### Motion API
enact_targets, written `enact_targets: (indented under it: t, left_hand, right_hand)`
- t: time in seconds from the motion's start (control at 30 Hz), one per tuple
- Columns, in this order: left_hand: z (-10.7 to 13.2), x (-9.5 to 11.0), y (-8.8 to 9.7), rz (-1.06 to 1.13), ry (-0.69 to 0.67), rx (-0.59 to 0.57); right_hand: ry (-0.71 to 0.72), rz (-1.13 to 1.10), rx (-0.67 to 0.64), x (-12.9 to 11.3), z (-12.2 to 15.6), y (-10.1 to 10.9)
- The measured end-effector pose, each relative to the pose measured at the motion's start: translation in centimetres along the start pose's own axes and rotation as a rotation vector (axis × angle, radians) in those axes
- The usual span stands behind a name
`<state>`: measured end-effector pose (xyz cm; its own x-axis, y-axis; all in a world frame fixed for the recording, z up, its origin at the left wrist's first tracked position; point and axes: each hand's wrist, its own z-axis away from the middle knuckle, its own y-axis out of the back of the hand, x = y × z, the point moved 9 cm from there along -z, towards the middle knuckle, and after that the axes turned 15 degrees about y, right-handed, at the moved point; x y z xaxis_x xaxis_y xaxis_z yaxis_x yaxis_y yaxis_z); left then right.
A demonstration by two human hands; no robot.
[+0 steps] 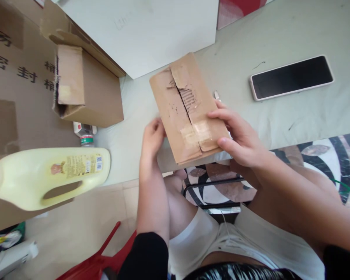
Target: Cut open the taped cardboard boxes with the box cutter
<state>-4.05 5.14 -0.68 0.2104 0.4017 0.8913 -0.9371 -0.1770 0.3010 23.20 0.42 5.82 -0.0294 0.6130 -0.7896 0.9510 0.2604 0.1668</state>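
Observation:
A small flat brown cardboard box (184,107) with torn tape and a ripped top seam sits between my two hands at the near edge of a pale green table (280,35). My left hand (152,137) grips the box's left side, fingers curled under it. My right hand (238,134) holds the right side, thumb on the near corner and fingers spread over the top. The underside of the box is hidden.
A black phone (291,77) lies on the table to the right. A white board (146,31) stands behind. On the left are an open cardboard carton (84,87), a pale yellow jug (51,177) and a small bottle (86,136). A red stool (102,260) is below.

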Motion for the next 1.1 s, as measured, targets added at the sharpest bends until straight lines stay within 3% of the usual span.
enact_targets:
  t: [0.1,0.2,0.27,0.47,0.63,0.77,0.83,0.9,1.0,1.1]
  left_hand:
    - [1.6,3.4,0.7,0.065,-0.263,0.097]
    - [3.7,5.9,-0.3,0.097,-0.513,0.017]
    - [4.4,6.5,-1.3,0.063,-0.601,-0.033]
    - [3.6,6.1,-2.2,0.058,-0.635,-0.019]
    - [2.8,5.6,-2.1,0.033,-0.703,-0.01]
    - [3.2,5.7,-2.3,0.033,-0.762,-0.036]
    - [3.4,5.8,-2.4,0.028,-0.76,-0.031]
    - [3.5,5.8,-2.3,0.037,-0.759,-0.022]
    - [3.6,5.8,-2.3,0.046,-0.756,-0.026]
    - [3.5,5.7,-2.4,0.045,-0.754,-0.043]
  right_hand:
    - [0.014,-0.019,-0.036,0.1,0.1,-0.3]
    - [0.029,-0.058,-0.089,0.0,0.1,-0.8]
    - [0.024,-0.073,-0.109,0.0,0.1,-1.0]
    - [-0.022,-0.013,-0.121,-0.3,0.0,-1.0]
    - [-0.007,0.122,-0.003,-1.0,-0.4,0.6]
    - [-0.234,0.433,0.08,0.9,0.1,2.6]
    - [-0.407,0.631,-0.03,2.5,0.7,2.7]
    - [-0.525,0.759,-0.218,3.7,1.3,2.1]
    - [-0.596,0.85,-0.434,4.5,2.0,1.1]
    - [-0.633,0.885,-0.494,4.5,2.1,0.9]
